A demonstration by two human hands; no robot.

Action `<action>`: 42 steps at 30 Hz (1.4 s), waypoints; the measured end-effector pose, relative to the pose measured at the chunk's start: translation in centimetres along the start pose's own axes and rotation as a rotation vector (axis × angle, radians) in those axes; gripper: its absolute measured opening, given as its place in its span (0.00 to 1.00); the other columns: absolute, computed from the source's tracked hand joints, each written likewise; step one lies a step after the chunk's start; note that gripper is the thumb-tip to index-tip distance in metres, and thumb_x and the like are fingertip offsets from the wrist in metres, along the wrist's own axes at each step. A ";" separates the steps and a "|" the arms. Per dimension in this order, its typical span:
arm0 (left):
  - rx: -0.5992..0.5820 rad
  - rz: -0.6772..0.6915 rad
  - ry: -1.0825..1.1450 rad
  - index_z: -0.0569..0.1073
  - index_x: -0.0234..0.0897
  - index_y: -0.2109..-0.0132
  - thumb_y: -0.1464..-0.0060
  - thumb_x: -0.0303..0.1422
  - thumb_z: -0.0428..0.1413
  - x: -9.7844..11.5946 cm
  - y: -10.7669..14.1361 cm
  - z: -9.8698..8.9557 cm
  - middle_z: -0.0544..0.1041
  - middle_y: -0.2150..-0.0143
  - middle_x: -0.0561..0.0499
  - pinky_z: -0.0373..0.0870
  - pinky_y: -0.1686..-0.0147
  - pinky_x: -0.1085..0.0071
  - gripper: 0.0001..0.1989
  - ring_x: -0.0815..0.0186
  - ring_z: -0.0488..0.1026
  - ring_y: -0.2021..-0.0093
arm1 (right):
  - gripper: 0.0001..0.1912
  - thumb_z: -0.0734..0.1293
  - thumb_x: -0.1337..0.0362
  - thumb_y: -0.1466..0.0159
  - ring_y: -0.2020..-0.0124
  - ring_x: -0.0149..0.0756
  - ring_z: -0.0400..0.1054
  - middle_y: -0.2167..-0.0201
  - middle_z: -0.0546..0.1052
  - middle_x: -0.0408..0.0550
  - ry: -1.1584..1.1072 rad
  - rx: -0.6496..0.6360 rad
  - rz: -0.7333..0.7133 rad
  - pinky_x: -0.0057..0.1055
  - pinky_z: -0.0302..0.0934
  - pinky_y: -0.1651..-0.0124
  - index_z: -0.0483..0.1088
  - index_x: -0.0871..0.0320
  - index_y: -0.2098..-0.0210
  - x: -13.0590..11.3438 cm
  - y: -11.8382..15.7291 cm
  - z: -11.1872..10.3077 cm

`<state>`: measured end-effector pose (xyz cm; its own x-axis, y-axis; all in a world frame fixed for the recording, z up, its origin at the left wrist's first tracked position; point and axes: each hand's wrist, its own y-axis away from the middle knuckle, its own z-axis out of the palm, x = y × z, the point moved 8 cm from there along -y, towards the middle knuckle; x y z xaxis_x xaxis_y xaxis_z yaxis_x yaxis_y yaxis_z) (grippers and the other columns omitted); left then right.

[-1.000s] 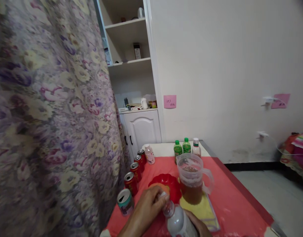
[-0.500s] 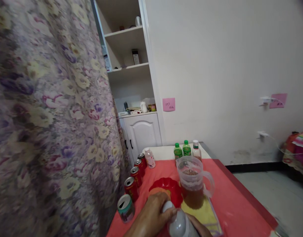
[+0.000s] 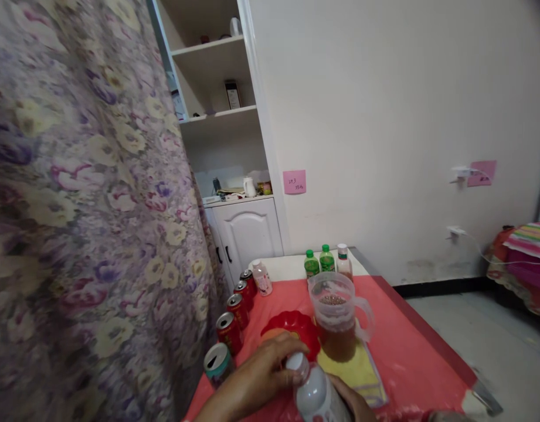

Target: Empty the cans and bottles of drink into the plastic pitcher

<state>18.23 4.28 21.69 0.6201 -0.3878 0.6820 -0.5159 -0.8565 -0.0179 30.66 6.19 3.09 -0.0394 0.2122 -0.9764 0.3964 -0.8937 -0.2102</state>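
Note:
A clear plastic bottle (image 3: 316, 392) with a white cap (image 3: 297, 364) leans toward the upper left at the bottom of the view. My left hand (image 3: 267, 372) has its fingers closed around the cap. On the bottle's right side, my right hand (image 3: 352, 401) wraps the body; most of its fingers are hidden. Just beyond my hands lies a red scalloped dish (image 3: 307, 331) with an orange item (image 3: 272, 334) in it, partly covered by my left hand. A clear jug (image 3: 338, 322) of brown liquid stands to the right on a yellow cloth (image 3: 366, 375).
Several opened cans (image 3: 228, 334) line the left edge of the red-covered table (image 3: 410, 340). A pink-labelled bottle (image 3: 261, 278) stands behind them. Two green-capped bottles (image 3: 311, 265) and a white-capped bottle (image 3: 343, 261) stand at the back. A floral curtain (image 3: 98, 234) hangs close on the left.
The view has shifted, so the scene sits slightly further left and higher. More of the bottle shows now. My left fingers stay at the cap and my right hand on the body.

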 end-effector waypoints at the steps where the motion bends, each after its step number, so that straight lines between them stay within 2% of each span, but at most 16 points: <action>1: -0.006 0.017 0.022 0.77 0.46 0.49 0.49 0.37 0.58 0.0 0.1 0.0 0.77 0.48 0.49 0.61 0.45 0.64 0.18 0.56 0.68 0.46 | 0.46 0.72 0.37 0.54 0.39 0.61 0.65 0.46 0.78 0.58 0.002 0.000 -0.006 0.47 0.56 0.36 0.72 0.56 0.43 -0.1 0.0 -0.1; 4: 0.016 -0.005 0.066 0.73 0.50 0.42 0.49 0.37 0.59 -0.5 0.5 -0.2 0.74 0.41 0.47 0.61 0.44 0.61 0.25 0.54 0.67 0.43 | 0.49 0.73 0.36 0.59 0.39 0.63 0.64 0.46 0.78 0.59 0.015 0.000 -0.020 0.49 0.56 0.36 0.72 0.57 0.43 -0.5 0.0 -0.3; 8: 0.121 -0.160 0.021 0.68 0.48 0.38 0.54 0.38 0.62 -1.6 0.4 -1.0 0.75 0.43 0.45 0.65 0.52 0.64 0.34 0.57 0.71 0.51 | 0.48 0.74 0.37 0.60 0.40 0.64 0.65 0.48 0.79 0.58 0.008 -0.015 -0.041 0.50 0.58 0.38 0.72 0.56 0.45 -1.2 -0.1 -0.4; 12: 0.174 -0.176 -0.045 0.77 0.35 0.54 0.51 0.38 0.59 -1.3 -0.3 -1.0 0.78 0.61 0.48 0.63 0.63 0.68 0.18 0.62 0.71 0.63 | 0.48 0.74 0.37 0.58 0.39 0.64 0.64 0.47 0.78 0.58 0.031 -0.021 -0.030 0.49 0.57 0.37 0.71 0.56 0.44 -1.5 0.0 -0.2; 15: 0.173 -0.171 -0.068 0.76 0.35 0.63 0.52 0.35 0.59 -1.2 -0.6 -0.7 0.76 0.66 0.51 0.61 0.65 0.69 0.10 0.64 0.70 0.64 | 0.48 0.72 0.36 0.56 0.38 0.63 0.63 0.46 0.77 0.58 0.046 -0.042 -0.006 0.49 0.56 0.36 0.70 0.57 0.42 -1.0 0.0 0.1; 20: 0.126 -0.107 -0.074 0.77 0.40 0.60 0.52 0.30 0.57 -0.8 -0.3 -0.5 0.78 0.58 0.50 0.63 0.59 0.68 0.10 0.60 0.71 0.57 | 0.48 0.68 0.34 0.52 0.38 0.59 0.63 0.44 0.76 0.58 -0.005 -0.029 -0.014 0.46 0.54 0.35 0.68 0.58 0.41 0.1 -0.2 0.1; 22: 0.072 -0.059 -0.030 0.78 0.43 0.55 0.50 0.30 0.56 -0.5 0.0 -0.4 0.79 0.51 0.48 0.64 0.52 0.65 0.14 0.57 0.71 0.50 | 0.50 0.70 0.33 0.55 0.37 0.60 0.62 0.43 0.75 0.59 -0.008 -0.038 -0.023 0.46 0.53 0.34 0.69 0.58 0.41 0.4 -0.2 0.1; 24: 0.030 -0.024 0.016 0.77 0.47 0.49 0.47 0.33 0.56 -0.4 0.2 -0.3 0.76 0.43 0.48 0.60 0.43 0.61 0.17 0.55 0.67 0.41 | 0.52 0.72 0.34 0.58 0.37 0.62 0.62 0.42 0.74 0.59 0.004 -0.048 -0.025 0.47 0.54 0.34 0.69 0.58 0.40 0.4 -0.2 0.0; 26: 0.025 -0.053 0.038 0.75 0.48 0.44 0.48 0.35 0.58 -0.7 0.2 -0.3 0.72 0.37 0.47 0.57 0.40 0.60 0.22 0.54 0.64 0.37 | 0.52 0.73 0.36 0.58 0.37 0.63 0.61 0.41 0.74 0.60 0.016 -0.051 -0.022 0.47 0.54 0.35 0.68 0.58 0.40 0.1 -0.1 -0.1; 27: 0.042 -0.090 0.027 0.74 0.47 0.43 0.50 0.36 0.60 -0.9 0.1 -0.4 0.72 0.37 0.45 0.59 0.42 0.60 0.24 0.54 0.66 0.39 | 0.51 0.74 0.37 0.57 0.37 0.63 0.61 0.41 0.73 0.60 0.019 -0.048 -0.024 0.48 0.55 0.35 0.68 0.58 0.40 -0.1 0.0 -0.1; 30: 0.114 -0.189 -0.069 0.76 0.39 0.49 0.52 0.37 0.60 -1.3 -0.1 -0.6 0.79 0.52 0.44 0.65 0.54 0.64 0.21 0.56 0.73 0.53 | 0.50 0.75 0.39 0.57 0.37 0.62 0.61 0.41 0.73 0.59 0.021 -0.029 -0.038 0.47 0.56 0.36 0.68 0.58 0.40 -1.0 0.3 -0.1; 33: 0.123 -0.159 -0.108 0.78 0.38 0.60 0.51 0.36 0.58 -0.6 -0.4 -0.5 0.79 0.61 0.50 0.64 0.59 0.67 0.11 0.60 0.71 0.59 | 0.51 0.75 0.39 0.58 0.38 0.62 0.62 0.42 0.74 0.60 0.019 -0.028 -0.039 0.47 0.56 0.36 0.68 0.58 0.40 -1.4 0.5 0.0; 35: 0.075 -0.073 -0.073 0.78 0.40 0.60 0.50 0.36 0.58 0.0 -0.4 -0.2 0.79 0.59 0.50 0.64 0.56 0.66 0.10 0.60 0.71 0.57 | 0.51 0.75 0.39 0.58 0.38 0.62 0.63 0.43 0.75 0.60 0.014 -0.034 -0.033 0.47 0.56 0.36 0.68 0.59 0.41 -1.4 0.5 0.0; 38: -0.001 0.002 -0.013 0.77 0.44 0.51 0.49 0.36 0.58 0.2 -0.2 0.0 0.77 0.47 0.47 0.64 0.49 0.62 0.17 0.56 0.70 0.48 | 0.50 0.75 0.40 0.57 0.38 0.61 0.63 0.43 0.75 0.60 -0.007 -0.037 -0.024 0.47 0.56 0.36 0.68 0.59 0.41 -1.1 0.4 -0.2; 40: 0.002 -0.046 0.001 0.72 0.49 0.43 0.50 0.36 0.59 -0.5 -0.1 -0.2 0.72 0.39 0.47 0.63 0.46 0.60 0.25 0.55 0.68 0.44 | 0.49 0.75 0.40 0.57 0.38 0.61 0.63 0.43 0.75 0.59 -0.025 -0.037 -0.026 0.47 0.55 0.36 0.69 0.58 0.41 -1.0 0.4 -0.2; 42: 0.033 -0.125 -0.017 0.69 0.50 0.40 0.52 0.37 0.61 -1.3 -0.1 -0.3 0.71 0.38 0.47 0.65 0.48 0.61 0.31 0.55 0.68 0.46 | 0.49 0.75 0.40 0.57 0.38 0.61 0.63 0.44 0.75 0.58 -0.036 -0.039 -0.028 0.47 0.55 0.35 0.69 0.58 0.41 -1.1 0.3 -0.2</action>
<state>17.25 4.99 21.01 0.6884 -0.2828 0.6679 -0.4144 -0.9091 0.0422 31.00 5.76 4.14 -0.0834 0.2215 -0.9716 0.4297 -0.8717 -0.2356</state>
